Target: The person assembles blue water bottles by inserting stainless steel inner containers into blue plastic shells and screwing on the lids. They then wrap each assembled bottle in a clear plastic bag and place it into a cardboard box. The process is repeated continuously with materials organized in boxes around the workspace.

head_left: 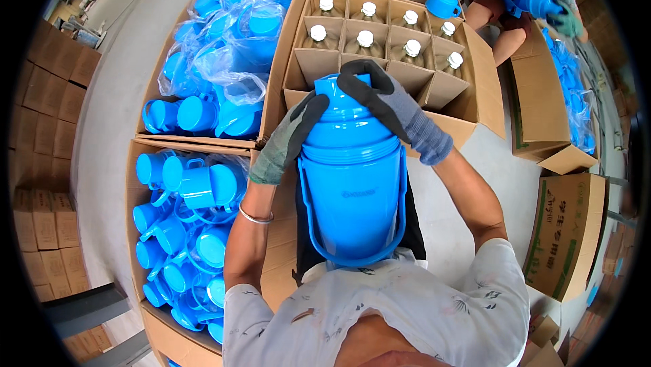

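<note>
A blue plastic jug with a looped carrying handle stands in front of my body, its stepped top facing away from me. My left hand, in a grey-green glove with dark fingers, is closed against the left side of the jug's upper part. From the right, my right hand, in a blue-grey glove with a dark palm, curls its fingers over the jug's top. Just beyond my hands, a divided cardboard box holds several clear bottles with white caps. Part of the jug's top is hidden under my fingers.
At left, one carton holds blue cup-shaped lids; another holds blue parts in plastic bags. A single blue cup rests on the far divided box. Across from me, a co-worker's gloved hand holds blue parts. A carton stands right.
</note>
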Tool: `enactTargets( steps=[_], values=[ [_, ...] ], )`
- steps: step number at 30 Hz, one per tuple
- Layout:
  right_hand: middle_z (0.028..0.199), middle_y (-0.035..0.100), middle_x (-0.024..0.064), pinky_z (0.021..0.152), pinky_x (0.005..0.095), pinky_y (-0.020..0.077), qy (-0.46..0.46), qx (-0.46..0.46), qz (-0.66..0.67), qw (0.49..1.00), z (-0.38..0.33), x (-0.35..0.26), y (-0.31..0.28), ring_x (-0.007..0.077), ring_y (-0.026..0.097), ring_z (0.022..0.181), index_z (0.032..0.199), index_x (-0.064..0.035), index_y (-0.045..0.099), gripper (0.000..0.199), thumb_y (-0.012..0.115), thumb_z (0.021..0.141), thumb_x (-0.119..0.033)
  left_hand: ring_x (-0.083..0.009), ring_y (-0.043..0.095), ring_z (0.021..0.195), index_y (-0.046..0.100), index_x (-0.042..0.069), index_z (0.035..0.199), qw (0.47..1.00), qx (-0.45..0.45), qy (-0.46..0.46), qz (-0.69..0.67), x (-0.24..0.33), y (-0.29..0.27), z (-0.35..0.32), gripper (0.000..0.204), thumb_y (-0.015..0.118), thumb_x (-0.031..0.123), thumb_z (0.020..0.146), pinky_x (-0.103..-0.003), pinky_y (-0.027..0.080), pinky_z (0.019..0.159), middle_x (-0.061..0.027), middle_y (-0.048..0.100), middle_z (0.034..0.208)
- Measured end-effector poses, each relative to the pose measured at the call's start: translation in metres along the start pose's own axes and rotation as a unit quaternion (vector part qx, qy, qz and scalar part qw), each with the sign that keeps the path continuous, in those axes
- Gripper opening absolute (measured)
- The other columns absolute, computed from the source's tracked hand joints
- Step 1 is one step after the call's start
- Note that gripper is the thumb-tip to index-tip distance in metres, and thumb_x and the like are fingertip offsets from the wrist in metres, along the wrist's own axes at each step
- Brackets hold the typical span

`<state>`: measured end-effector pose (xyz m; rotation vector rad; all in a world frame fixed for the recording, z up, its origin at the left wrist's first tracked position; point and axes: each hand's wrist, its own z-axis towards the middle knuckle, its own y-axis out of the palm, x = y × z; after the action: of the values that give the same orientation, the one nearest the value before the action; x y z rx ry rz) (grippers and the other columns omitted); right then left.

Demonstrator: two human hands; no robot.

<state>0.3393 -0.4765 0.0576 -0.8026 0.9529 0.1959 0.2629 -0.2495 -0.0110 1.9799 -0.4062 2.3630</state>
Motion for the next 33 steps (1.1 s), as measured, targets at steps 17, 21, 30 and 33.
enactTargets(
  steps=[17,21,30,33],
  values=[
    [0.135,0.049,0.0173,0.097,0.0346,0.0494,0.123,-0.068,0.5,0.855,-0.003,0.044,0.011,0.0244,0.055,0.119,0.14,-0.0076,0.042,0.061,0.054,0.094,-0.046,-0.0358,0.062,0.103,0.042,0.004,0.138,0.897,0.078,0.163,0.402,0.067,0.013,-0.009,0.05,0.058,0.012,0.092,-0.039,0.053,0.086,-0.0239,0.054,0.123],
    [0.123,0.058,0.0125,0.096,0.0304,0.0476,0.15,-0.018,0.174,0.973,0.016,-0.007,-0.005,0.0188,0.058,0.109,0.13,-0.0043,0.051,0.052,0.061,0.092,-0.037,-0.0293,0.056,0.115,0.044,0.002,0.136,0.999,0.037,0.007,-0.015,0.001,-0.02,0.007,0.05,0.061,0.009,0.089,-0.035,0.049,0.094,-0.0214,0.057,0.123],
    [0.127,0.058,0.0158,0.101,0.0381,0.0453,0.047,-0.067,0.501,0.861,0.0,0.044,0.011,0.0257,0.057,0.116,0.129,0.001,0.054,0.061,0.059,0.089,-0.045,-0.0417,0.05,0.119,0.037,0.007,0.139,0.873,0.039,0.145,0.465,0.034,0.039,-0.021,0.051,0.054,0.013,0.091,-0.045,0.046,0.097,-0.03,0.043,0.133],
    [0.132,0.055,0.0157,0.101,0.038,0.0451,0.012,-0.11,0.591,0.799,0.01,0.059,0.025,0.0254,0.055,0.118,0.132,0.0009,0.05,0.065,0.059,0.089,-0.046,-0.0432,0.054,0.114,0.041,0.013,0.138,0.866,0.064,0.138,0.476,0.056,0.044,-0.023,0.053,0.058,0.009,0.088,-0.045,0.051,0.087,-0.0314,0.045,0.13]
  ],
)
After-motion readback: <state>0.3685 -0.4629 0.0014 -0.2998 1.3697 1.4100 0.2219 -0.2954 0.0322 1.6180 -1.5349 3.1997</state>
